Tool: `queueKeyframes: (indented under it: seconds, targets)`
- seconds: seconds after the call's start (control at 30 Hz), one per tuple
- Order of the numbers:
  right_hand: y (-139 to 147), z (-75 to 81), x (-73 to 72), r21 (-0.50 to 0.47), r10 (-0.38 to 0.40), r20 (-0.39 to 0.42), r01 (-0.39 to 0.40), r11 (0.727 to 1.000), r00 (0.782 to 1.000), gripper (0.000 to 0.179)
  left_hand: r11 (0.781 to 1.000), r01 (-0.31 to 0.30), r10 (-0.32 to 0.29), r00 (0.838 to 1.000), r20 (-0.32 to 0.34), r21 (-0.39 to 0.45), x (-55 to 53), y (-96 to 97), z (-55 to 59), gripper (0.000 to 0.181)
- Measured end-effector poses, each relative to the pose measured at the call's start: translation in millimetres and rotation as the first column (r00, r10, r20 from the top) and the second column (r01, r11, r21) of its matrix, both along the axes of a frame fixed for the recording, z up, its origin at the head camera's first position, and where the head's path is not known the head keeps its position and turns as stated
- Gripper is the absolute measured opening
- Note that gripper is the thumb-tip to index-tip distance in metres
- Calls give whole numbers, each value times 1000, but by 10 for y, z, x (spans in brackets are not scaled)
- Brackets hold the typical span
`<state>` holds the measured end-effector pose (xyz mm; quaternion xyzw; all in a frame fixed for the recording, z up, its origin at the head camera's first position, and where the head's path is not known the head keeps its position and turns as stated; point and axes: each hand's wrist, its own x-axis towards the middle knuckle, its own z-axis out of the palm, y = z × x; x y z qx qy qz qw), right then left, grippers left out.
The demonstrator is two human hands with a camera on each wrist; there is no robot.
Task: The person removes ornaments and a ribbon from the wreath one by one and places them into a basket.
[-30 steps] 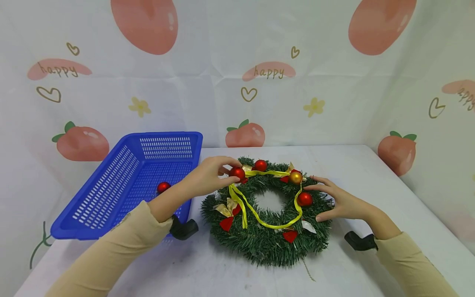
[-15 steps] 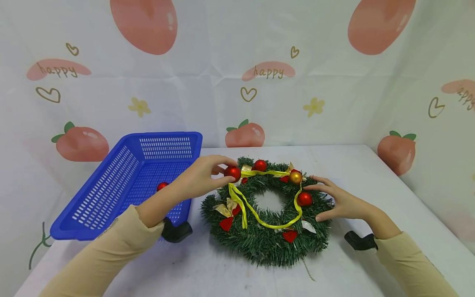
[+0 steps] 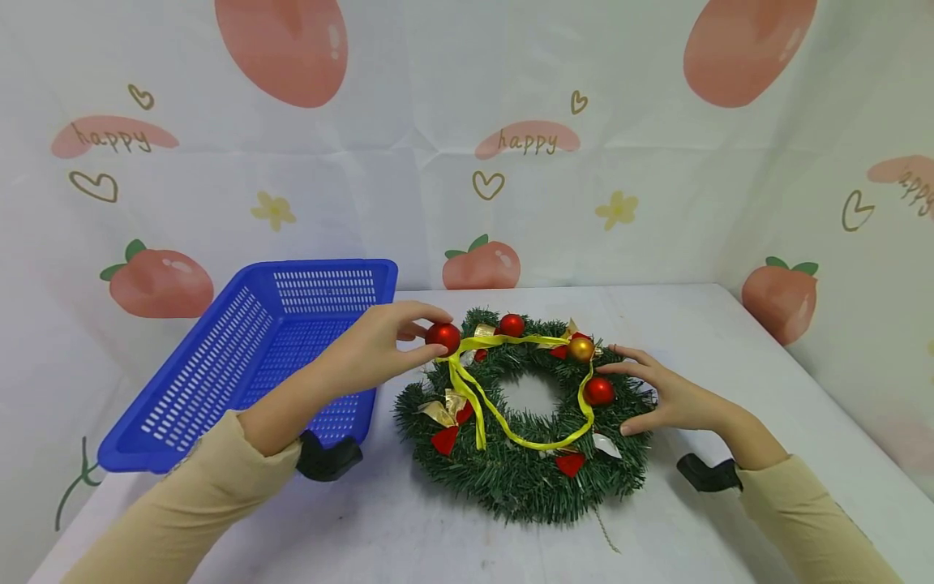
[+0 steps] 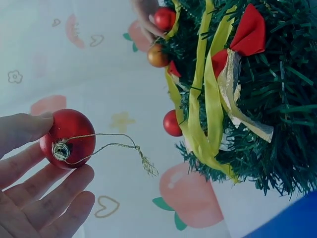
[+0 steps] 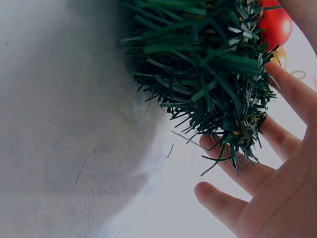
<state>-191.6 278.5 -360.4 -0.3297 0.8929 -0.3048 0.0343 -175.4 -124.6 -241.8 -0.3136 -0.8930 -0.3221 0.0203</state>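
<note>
My left hand (image 3: pixel 368 347) pinches a red Christmas bauble (image 3: pixel 443 339) between thumb and fingers, just over the left back of a green tinsel wreath (image 3: pixel 525 487). In the left wrist view, the bauble's silver cap (image 4: pixel 61 150) and a thin gold string loop (image 4: pixel 139 148) show, the loop dangling free. My right hand (image 3: pixel 682 397) rests against the wreath's right edge with fingers spread. On the wreath are a red bauble (image 3: pixel 599 392), another red bauble (image 3: pixel 511 325) at the back, a gold bauble (image 3: pixel 580 349), a yellow ribbon (image 3: pixel 540 445) and red-and-gold bows (image 3: pixel 445 439).
A blue perforated basket (image 3: pixel 248 266) stands to the left of the wreath, partly covered by my left forearm. Behind the white table (image 3: pixel 438 535) hangs a curtain (image 3: pixel 409 203) with printed fruit and hearts. A thin gold string (image 3: pixel 607 531) trails from the wreath's front.
My left hand has drawn the red bauble leftward and slightly up from the ribbon. The red bauble in the basket is now hidden behind my left arm. My right hand stays put.
</note>
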Motion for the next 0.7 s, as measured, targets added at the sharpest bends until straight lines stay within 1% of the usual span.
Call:
queueKeyframes:
  seconds: [0.1,0.23,0.3,0.47,0.7]
  targets:
    - [1,0,0,1,1,-4,-1,1000,1000,72,1000,-13,13,1000,-5,-3,13,-38,16,32]
    - [1,1,-1,3,-1,-3,1,1000,1000,72,999,-39,39,999,4,-1,17,-97,32,31]
    - [2,-1,-3,2,-1,1,1,1000,1000,72,998,-62,62,998,10,-6,16,-128,36,31]
    - [4,-5,-6,0,-2,7,2,1000,1000,72,995,-98,98,995,12,-10,25,-207,43,32]
    - [-2,3,1,-2,-3,10,3,1000,1000,72,991,-130,130,991,4,2,28,-327,55,34]
